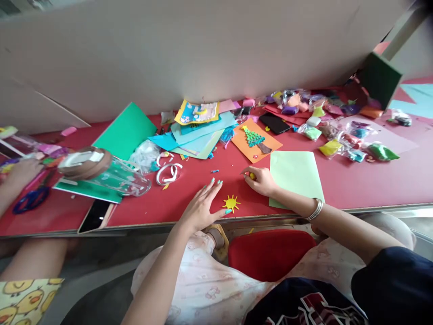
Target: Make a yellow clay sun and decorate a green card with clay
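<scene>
One flat yellow clay sun [231,203]. One yellow clay lump [252,176]. One orange paper card [242,145] with one green clay tree [253,138]. One pale green paper sheet [295,174]. Two black phones [274,123] [94,216]. One see-through bottle [126,177], one brown lid [86,169]. One pair of blue scissors [31,199].

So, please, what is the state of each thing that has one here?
Yellow sun, lying flat on the red table.
Left hand, spread open beside the sun.
Right hand, curled around a yellow piece.
Pale green sheet, unfolded, visible part blank.
Orange card, flat, decorated with a tree.
Jar, closed with a brown lid.
Phone at the table's near edge, screen dark.
</scene>
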### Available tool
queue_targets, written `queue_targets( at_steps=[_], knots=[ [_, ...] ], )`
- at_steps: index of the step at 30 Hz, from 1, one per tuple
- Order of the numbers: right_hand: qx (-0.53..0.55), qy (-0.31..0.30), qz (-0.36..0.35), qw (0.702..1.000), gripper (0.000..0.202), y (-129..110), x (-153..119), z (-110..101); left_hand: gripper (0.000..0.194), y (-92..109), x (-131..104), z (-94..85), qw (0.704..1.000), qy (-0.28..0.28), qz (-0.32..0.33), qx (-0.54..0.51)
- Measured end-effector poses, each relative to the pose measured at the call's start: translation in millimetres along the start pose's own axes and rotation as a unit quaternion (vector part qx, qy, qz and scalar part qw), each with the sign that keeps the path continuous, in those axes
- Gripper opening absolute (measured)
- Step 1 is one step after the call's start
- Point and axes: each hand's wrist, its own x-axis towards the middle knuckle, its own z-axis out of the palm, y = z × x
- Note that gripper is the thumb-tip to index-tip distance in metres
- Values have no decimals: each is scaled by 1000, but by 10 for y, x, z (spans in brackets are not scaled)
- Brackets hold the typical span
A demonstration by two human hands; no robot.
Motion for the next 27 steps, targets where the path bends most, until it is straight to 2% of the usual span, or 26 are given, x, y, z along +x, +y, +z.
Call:
queue_targets(
  at_steps=[2, 4, 8, 11, 13, 16, 19, 23, 27],
  knots=[
    [1, -6, 30, 1000, 27, -4, 33, -9, 70, 24, 21, 1, 1000, 1, 14, -7],
    [-2, 2, 34, 999, 26, 2, 60, -4, 60, 43, 44, 16, 999, 22, 35, -17],
    [-9, 11, 30, 999, 23, 14, 64, 39, 43, 80, 55, 53, 989, 105, 96, -33],
    [-10, 17, 33, 999, 22, 2, 41, 58, 23, 152, 32, 42, 972, 174, 156, -26],
    [-4, 22, 38, 999, 21, -7, 33, 52, 14, 217, 4, 10, 963, 196, 183, -11],
    [20, 29, 41, 999, 20, 5, 48, 32, 16, 300, -73, -39, 961, 192, 196, 16],
    [63, 35, 40, 997, 21, 48, 87, 19, 25, 338, -178, -36, 965, 175, 189, 41],
    [110, 39, 43, 992, 19, 100, 129, 25, 38, 323, -239, 60, 966, 170, 181, 77],
    [129, 36, 43, 990, 18, 128, 149, 43, 48, 284, -166, 198, 966, 209, 123, 88]
  ],
)
